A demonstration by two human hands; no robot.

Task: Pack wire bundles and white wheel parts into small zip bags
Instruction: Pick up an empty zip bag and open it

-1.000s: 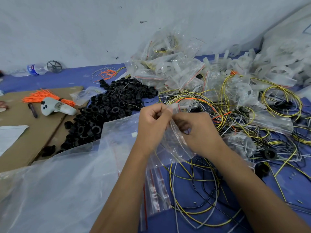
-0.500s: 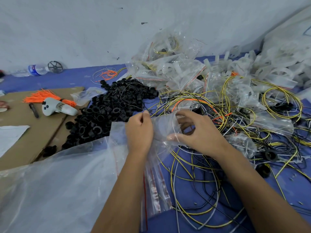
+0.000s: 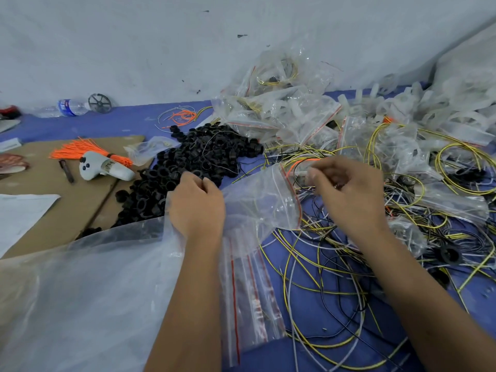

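Observation:
My left hand point(image 3: 197, 205) grips the left edge of a small clear zip bag point(image 3: 264, 200) with a red seal line, held above the blue mat. To its right, my right hand point(image 3: 349, 191) has curled fingers pinching thin wires at the bag's mouth, in a tangle of yellow, black and white wires point(image 3: 327, 277). Spare empty zip bags point(image 3: 249, 291) lie flat under my left forearm. Filled bags and white wheel parts point(image 3: 281, 114) are heaped at the back.
A heap of black rings point(image 3: 193, 162) lies left of my hands. On brown cardboard point(image 3: 53, 210) sit a white controller point(image 3: 104, 167) and orange ties point(image 3: 80, 151). A large clear plastic sheet point(image 3: 80, 291) covers the lower left. A water bottle point(image 3: 71, 107) lies by the wall.
My hands have moved apart. The left hand went left holding the bag's edge; the right hand let go of the bag and reached right into the wires.

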